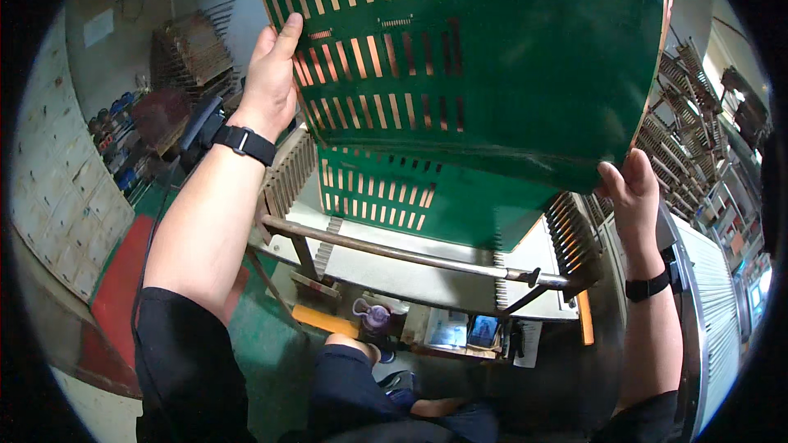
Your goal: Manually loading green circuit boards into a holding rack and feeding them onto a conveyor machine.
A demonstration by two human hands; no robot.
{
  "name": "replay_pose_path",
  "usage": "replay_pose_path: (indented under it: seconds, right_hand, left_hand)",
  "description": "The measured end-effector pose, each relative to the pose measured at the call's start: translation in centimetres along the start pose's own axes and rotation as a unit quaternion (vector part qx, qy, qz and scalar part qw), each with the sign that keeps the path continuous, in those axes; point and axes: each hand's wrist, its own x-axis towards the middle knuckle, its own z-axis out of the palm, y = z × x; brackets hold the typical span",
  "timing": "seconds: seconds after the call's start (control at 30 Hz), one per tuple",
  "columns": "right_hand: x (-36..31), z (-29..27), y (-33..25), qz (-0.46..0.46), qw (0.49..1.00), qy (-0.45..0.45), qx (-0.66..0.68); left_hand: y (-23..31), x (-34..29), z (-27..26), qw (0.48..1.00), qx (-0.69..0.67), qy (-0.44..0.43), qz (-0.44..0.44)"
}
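A large green circuit board panel (533, 57) with rows of copper-coloured strips is held up between my two hands, tilted in front of me. My left hand (272, 82) grips its left edge, thumb on the near face. At the lower right corner my right hand (632, 189) pinches the panel's edge, its thumb in front. Below and behind it, a second green panel (476, 205) stands in a slotted rack (410, 271) with toothed sides and a metal bar (402, 254) along the front. The fingers behind the held panel are hidden.
Under the rack a shelf holds a purple bottle (375, 316) and a phone-like device (484, 331). Stacked toothed racks (677, 127) stand at the right, near a pale ribbed panel (710, 312). Lockers (61, 197) line the left wall, beside a red floor strip (131, 295).
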Motion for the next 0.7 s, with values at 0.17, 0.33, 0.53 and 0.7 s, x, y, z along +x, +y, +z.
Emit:
replay_pose_path:
  seconds: [0.17,0.33,0.53,0.7]
  right_hand:
    - [1.4,1.4,2.1,0.013,0.999,-0.041,0.025]
    - [2.4,2.1,4.6,0.005,0.991,-0.011,-0.132]
    - [1.4,2.5,4.5,0.062,0.996,-0.046,-0.04]
    - [0.6,2.4,5.2,0.045,0.996,-0.057,-0.046]
  left_hand:
    - [-0.5,0.3,-0.5,0.998,0.038,-0.029,0.03]
    - [-0.7,0.4,-0.9,0.996,0.064,-0.062,0.015]
    - [-1.1,0.5,-0.9,0.998,0.067,-0.001,0.004]
    - [-1.3,0.2,-0.3,0.995,0.101,-0.004,-0.005]
